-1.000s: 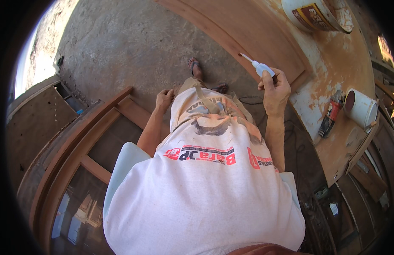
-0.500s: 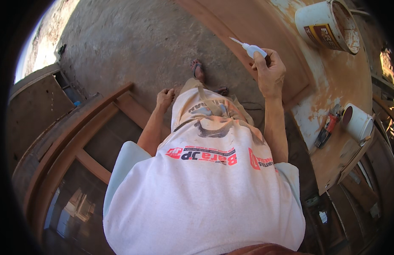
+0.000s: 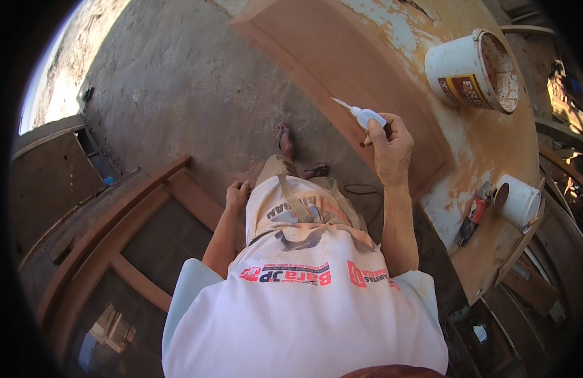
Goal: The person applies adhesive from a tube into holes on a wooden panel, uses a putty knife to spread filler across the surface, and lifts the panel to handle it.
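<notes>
Held between the thumb and fingers of my right hand (image 3: 393, 151) is a small white glue bottle (image 3: 366, 117) with a long thin nozzle. Its nozzle points up and left, over the near edge of a reddish-brown wooden panel (image 3: 342, 60). I cannot tell whether the tip touches the wood. That panel lies on a worktable (image 3: 439, 217) with a stained, patchy top. My left hand (image 3: 238, 194) hangs low beside my apron with its fingers curled; whatever may be inside them is hidden.
A large white bucket (image 3: 446, 63) stands on the table beyond the panel. Closer in are a red and black power tool (image 3: 473, 220) and a smaller white pail (image 3: 521, 200). A wooden frame with dark glass panes (image 3: 129, 258) leans at my left. Concrete floor (image 3: 178, 82) lies ahead.
The view has shifted, showing more of the panel's far end. In the picture, my right hand and the bottle sit lower and slightly left. My left hand stays curled.
</notes>
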The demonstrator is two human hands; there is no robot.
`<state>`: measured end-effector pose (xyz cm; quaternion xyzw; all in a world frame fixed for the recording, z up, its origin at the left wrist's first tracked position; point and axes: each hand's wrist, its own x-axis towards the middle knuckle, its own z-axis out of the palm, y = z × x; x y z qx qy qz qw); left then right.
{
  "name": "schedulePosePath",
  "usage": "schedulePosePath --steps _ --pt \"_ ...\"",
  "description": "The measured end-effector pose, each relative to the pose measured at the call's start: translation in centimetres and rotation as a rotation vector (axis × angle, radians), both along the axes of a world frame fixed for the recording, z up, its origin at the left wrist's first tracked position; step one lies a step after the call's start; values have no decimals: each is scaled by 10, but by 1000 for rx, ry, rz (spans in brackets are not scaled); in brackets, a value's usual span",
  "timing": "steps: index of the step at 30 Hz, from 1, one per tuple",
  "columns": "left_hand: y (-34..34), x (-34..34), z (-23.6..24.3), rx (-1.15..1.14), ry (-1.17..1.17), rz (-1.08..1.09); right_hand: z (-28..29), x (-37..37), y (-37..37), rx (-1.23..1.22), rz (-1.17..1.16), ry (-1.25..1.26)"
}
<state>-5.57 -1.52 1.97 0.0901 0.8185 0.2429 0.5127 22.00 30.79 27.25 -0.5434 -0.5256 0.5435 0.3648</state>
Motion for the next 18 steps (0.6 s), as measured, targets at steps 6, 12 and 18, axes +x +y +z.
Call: schedulePosePath --steps 6,12,18 --pt "4 0 8 -16 -15 6 -4 1 2 -4 31 -28" --pt "1 -10 -27 19 -43 100 -2 -3 4 -6 61 -51" --pt "14 -10 -27 45 -41 130 -2 -6 5 -4 78 -70"
